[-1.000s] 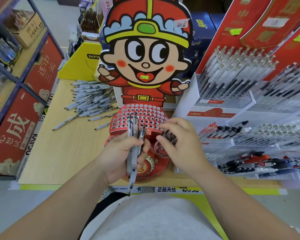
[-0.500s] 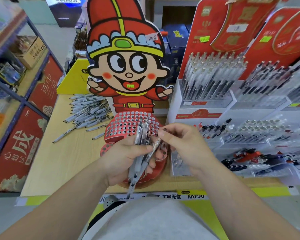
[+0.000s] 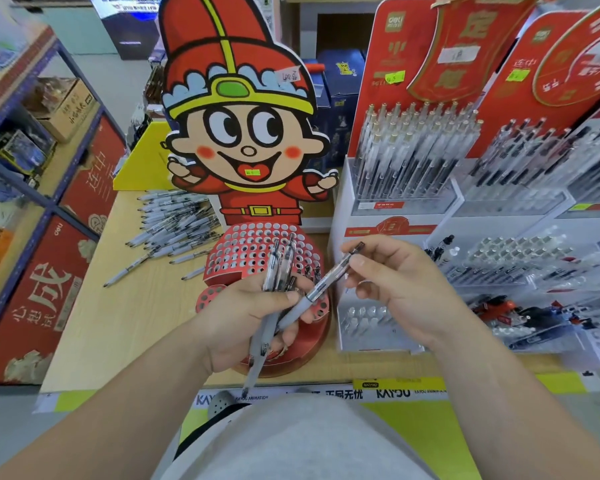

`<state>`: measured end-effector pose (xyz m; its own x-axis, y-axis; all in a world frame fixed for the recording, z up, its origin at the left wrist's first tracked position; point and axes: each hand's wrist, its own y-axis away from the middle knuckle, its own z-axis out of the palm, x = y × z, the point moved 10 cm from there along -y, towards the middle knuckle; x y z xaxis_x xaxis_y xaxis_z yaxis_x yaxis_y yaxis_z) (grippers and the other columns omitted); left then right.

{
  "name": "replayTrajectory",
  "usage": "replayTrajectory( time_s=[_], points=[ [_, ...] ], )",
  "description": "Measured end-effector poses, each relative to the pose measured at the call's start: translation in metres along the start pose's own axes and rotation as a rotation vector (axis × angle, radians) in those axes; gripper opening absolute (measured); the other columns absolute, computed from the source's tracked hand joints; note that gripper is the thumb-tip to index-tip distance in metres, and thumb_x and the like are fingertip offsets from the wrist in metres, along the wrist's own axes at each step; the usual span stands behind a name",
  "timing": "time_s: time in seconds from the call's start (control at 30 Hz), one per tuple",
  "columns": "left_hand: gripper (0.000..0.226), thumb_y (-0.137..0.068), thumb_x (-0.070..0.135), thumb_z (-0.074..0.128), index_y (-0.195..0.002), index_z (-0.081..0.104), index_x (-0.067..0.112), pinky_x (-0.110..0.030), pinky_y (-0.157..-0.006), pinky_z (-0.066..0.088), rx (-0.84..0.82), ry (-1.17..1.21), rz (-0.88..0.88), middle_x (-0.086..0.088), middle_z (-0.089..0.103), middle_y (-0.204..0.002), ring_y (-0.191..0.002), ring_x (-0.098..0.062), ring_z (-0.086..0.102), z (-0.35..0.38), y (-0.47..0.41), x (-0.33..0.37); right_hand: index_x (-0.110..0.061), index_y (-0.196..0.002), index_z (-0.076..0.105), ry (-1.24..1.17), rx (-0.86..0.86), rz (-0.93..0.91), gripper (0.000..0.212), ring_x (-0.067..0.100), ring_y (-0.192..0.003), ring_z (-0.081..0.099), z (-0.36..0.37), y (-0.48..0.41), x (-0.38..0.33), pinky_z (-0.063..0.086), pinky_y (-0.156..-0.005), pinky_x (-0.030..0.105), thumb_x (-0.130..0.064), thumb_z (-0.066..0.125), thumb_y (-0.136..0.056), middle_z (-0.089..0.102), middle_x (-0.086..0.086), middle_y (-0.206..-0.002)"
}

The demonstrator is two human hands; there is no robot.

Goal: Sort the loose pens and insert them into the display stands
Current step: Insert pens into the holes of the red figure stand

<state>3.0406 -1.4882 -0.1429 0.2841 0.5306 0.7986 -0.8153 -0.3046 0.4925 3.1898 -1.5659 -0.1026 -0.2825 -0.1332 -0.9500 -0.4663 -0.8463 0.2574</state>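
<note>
Left hand: the left hand (image 3: 236,320) has its fingers wrapped round a bundle of pens (image 3: 279,265), tips down toward six o'clock and clicker ends up toward twelve.
Right hand: the right hand (image 3: 402,289) pinches the top end of a single pen (image 3: 326,280) between thumb and fingertips. The pen slants from one o'clock down to seven, and its grip end lies against the bundle.
Stand: the red display stand (image 3: 243,247) sits at twelve o'clock just behind both hands. Most of its holes look empty.
Loose stock: a pile of loose pens (image 3: 174,223) lies on the table (image 3: 118,317) at ten o'clock from the stand, well apart from the hands.
Neighbours: the white racks (image 3: 413,157) at two o'clock are already full of pens.
Step in hand: I'd say one pen is being separated from the bundle, ready to go in.
Next move: swing the pen tip-down, line it over a free hole and lower it straight. The holes are packed close, so aim matters, and the left hand must keep the rest from slipping.
</note>
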Motion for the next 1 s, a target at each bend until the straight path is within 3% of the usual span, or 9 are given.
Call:
replayTrajectory(
  time_s=[0.13,0.27,0.43,0.53,0.6,0.73,1.0],
  points=[
    [0.017,-0.104,0.006,0.049,-0.118,0.059,0.002,-0.032,-0.047,0.047,0.161,0.036,-0.002,-0.021,0.066,-0.086,-0.059,-0.028,0.058,-0.017,-0.006,-0.005,-0.01,-0.092,0.072,0.067,0.119,-0.085,0.015,0.017,-0.066,0.064,-0.024,0.003,-0.015,0.05,-0.054,0.022,0.001,0.064,-0.091,0.07,0.007,-0.075],
    [0.014,-0.104,0.009,0.052,-0.115,0.058,0.002,-0.031,-0.046,0.045,0.379,0.076,-0.019,-0.014,0.063,-0.074,-0.052,-0.023,0.053,-0.047,-0.009,-0.019,-0.016,-0.088,0.074,0.233,0.177,-0.184,0.018,0.018,-0.064,0.067,-0.037,0.008,-0.029,0.051,-0.054,0.022,0.001,0.07,-0.088,0.072,0.006,-0.075],
    [0.002,-0.104,0.008,0.051,-0.104,0.053,0.009,-0.031,-0.045,0.041,0.383,0.122,0.011,-0.01,0.055,-0.07,-0.053,-0.021,0.046,-0.054,-0.014,-0.023,-0.028,-0.084,0.074,0.535,0.223,-0.203,0.02,0.021,-0.069,0.066,-0.035,0.006,-0.013,0.056,-0.064,0.031,-0.009,0.078,-0.085,0.072,-0.002,-0.076],
    [0.008,-0.104,0.005,0.048,-0.106,0.054,0.009,-0.031,-0.047,0.041,0.394,0.174,0.074,-0.01,0.055,-0.071,-0.054,-0.023,0.046,-0.056,-0.015,-0.019,-0.031,-0.087,0.072,0.739,0.233,-0.216,0.016,0.003,-0.065,0.059,-0.031,0.002,0.003,0.05,-0.065,0.019,-0.016,0.078,-0.085,0.068,-0.012,-0.073],
    [0.01,-0.104,0.003,0.047,-0.107,0.054,0.01,-0.031,-0.049,0.041,0.404,0.194,0.103,-0.01,0.055,-0.071,-0.055,-0.023,0.047,-0.058,-0.015,-0.017,-0.028,-0.093,0.074,0.831,0.242,-0.228,0.011,0.001,-0.066,0.059,-0.027,0.0,0.012,0.047,-0.063,0.014,-0.02,0.077,-0.086,0.066,-0.017,-0.075],
    [0.011,-0.104,0.003,0.046,-0.107,0.054,0.01,-0.034,-0.053,0.042,0.403,0.189,0.129,-0.011,0.055,-0.073,-0.058,-0.024,0.048,-0.061,-0.015,-0.017,-0.022,-0.099,0.076,0.906,0.262,-0.264,0.013,0.002,-0.068,0.061,-0.021,-0.002,0.023,0.052,-0.069,0.027,-0.022,0.077,-0.086,0.063,-0.021,-0.076],
    [0.014,-0.104,0.003,0.045,-0.105,0.057,0.011,-0.036,-0.055,0.044,0.4,0.163,0.123,-0.011,0.056,-0.076,-0.061,-0.024,0.05,-0.062,-0.015,-0.022,-0.02,-0.1,0.076,1.045,0.24,-0.337,0.015,0.004,-0.062,0.054,-0.005,-0.006,0.034,0.05,-0.066,0.028,-0.024,0.077,-0.086,0.064,-0.015,-0.08]
  ],
)
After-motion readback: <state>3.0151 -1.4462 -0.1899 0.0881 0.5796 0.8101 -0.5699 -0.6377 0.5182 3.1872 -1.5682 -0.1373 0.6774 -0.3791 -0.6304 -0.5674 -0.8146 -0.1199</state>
